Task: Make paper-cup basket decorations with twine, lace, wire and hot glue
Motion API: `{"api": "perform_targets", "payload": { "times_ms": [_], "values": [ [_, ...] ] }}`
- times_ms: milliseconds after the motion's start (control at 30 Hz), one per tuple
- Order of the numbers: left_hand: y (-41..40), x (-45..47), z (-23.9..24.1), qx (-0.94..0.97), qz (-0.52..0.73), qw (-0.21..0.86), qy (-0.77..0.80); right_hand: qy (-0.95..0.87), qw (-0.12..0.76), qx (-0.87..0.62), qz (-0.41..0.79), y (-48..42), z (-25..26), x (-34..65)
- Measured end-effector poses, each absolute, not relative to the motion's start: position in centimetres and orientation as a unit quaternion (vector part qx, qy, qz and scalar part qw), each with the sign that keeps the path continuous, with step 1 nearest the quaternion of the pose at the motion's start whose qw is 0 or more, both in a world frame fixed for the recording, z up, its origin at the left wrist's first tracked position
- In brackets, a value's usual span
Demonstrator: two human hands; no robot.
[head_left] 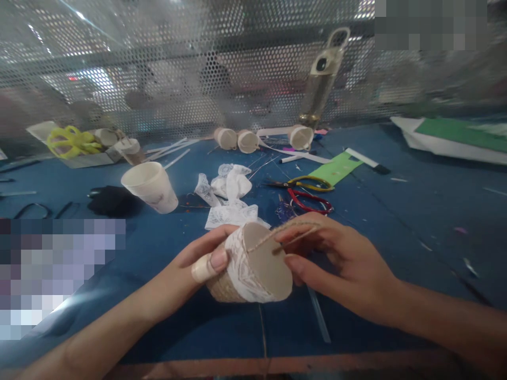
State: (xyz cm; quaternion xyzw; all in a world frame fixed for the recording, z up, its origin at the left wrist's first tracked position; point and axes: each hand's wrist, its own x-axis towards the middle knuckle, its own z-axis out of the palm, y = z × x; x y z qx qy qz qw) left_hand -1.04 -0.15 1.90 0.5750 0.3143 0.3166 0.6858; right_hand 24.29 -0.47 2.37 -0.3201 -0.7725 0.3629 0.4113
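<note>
Nearest me, a clear stick lies on the blue tabletop, below my right hand. Just beyond it, my left hand, a bandage around its thumb, is closed about the side of a twine-wrapped cup, which I hold tilted over the table with its mouth turned rightward. White lace circles the cup near the rim. My right fingers are half curled, with a little gap to the thumb, at the rim and the twine loop; I cannot tell whether they pinch either. Past my hands lie crumpled white lace and, to its right, scissors with red and yellow handles. A white paper cup leans to the left. Farther off are green card, three more wrapped cups and, against the mesh panel, a bottle.
</note>
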Motion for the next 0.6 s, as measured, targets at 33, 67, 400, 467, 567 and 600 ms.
{"api": "perform_targets", "payload": {
  "times_ms": [33,67,400,467,567,600],
  "values": [
    [-0.1,-1.0,2.0,0.579,0.318,0.678,0.322,-0.782,0.401,-0.316,0.358,-0.5,2.4,24.3],
    [-0.2,-1.0,2.1,0.583,0.318,0.671,0.331,-0.79,0.39,-0.313,0.355,-0.4,2.4,24.3],
    [-0.2,-0.9,3.0,0.625,0.3,0.618,0.372,-0.85,0.346,-0.293,0.269,-0.2,3.2,24.2],
    [-0.2,-0.9,3.0,0.618,0.314,0.614,0.377,-0.838,0.369,-0.299,0.27,-0.4,3.3,24.5],
    [-0.2,-1.0,3.0,0.597,0.313,0.631,0.383,-0.826,0.404,-0.303,0.251,-0.7,3.4,24.9],
    [-0.3,-1.0,3.0,0.59,0.308,0.64,0.383,-0.822,0.417,-0.302,0.244,-0.8,3.5,25.0]
  ]
}}
